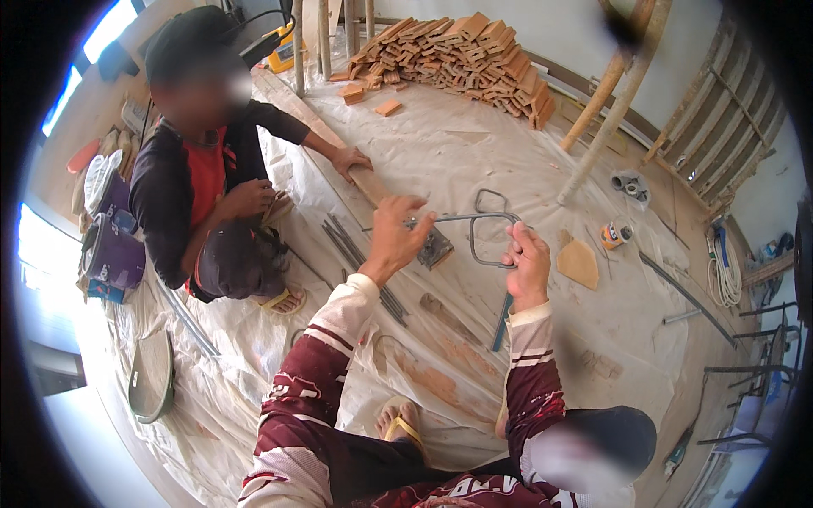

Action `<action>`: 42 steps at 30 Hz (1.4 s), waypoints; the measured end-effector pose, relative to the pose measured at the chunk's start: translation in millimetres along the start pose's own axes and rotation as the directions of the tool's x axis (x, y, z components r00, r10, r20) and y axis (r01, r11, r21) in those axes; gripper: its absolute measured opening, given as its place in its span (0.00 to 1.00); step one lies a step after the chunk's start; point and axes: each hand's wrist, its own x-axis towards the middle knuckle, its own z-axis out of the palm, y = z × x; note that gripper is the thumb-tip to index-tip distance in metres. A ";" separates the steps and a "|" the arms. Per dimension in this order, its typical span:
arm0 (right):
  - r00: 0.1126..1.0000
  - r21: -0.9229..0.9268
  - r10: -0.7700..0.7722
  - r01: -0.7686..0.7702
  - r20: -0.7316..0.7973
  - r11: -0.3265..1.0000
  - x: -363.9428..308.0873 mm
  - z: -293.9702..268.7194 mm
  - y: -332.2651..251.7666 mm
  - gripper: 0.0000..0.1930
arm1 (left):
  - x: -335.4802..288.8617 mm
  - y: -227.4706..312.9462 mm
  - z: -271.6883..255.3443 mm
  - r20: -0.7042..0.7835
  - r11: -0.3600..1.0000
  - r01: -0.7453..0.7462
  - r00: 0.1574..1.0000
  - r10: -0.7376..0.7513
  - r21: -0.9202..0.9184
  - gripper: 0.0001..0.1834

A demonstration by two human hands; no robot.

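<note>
My right hand [528, 261] is closed on a thin grey metal rod [487, 263] bent into an angular loop. The rod's straight upper length runs left toward my left hand [395, 240]. That hand is raised over the end of a wooden plank [368, 182], its fingers apart and nothing visible in them. A dark block [434, 248] with metal on it sits just beside my left fingers. Another bent rod loop [491, 201] shows just beyond. At the left, a crouching co-worker rests one hand [350, 161] on the plank.
Straight metal rods [364, 267] lie on the plastic sheet left of centre. A blue bar [502, 323] is below my right hand. Bricks [461, 63] are piled at the back. A can [616, 234], wooden poles [611, 118] and a cap [622, 440] are at the right.
</note>
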 end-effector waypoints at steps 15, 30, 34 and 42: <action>0.988 0.071 0.142 -0.146 0.057 0.987 0.1 -12.8 3.6 0.14 | -19.3 23.3 27.6 0.275 0.967 0.157 0.956 -0.098 -0.201 0.10; 0.961 0.136 0.275 -0.277 0.033 0.951 20.1 -19.4 21.5 0.13 | -35.3 2.0 43.2 0.172 0.993 0.115 0.978 -0.116 0.019 0.09; 0.988 -0.188 0.097 -0.119 -0.121 0.975 69.8 -58.4 57.6 0.15 | -42.0 -25.3 42.0 0.153 0.878 0.478 0.866 -0.476 0.021 0.10; 0.833 -0.977 -0.545 0.023 -0.098 0.211 180.6 -105.8 114.8 0.20 | -43.3 -58.6 45.0 0.663 -0.154 0.867 0.236 -0.711 -0.473 0.10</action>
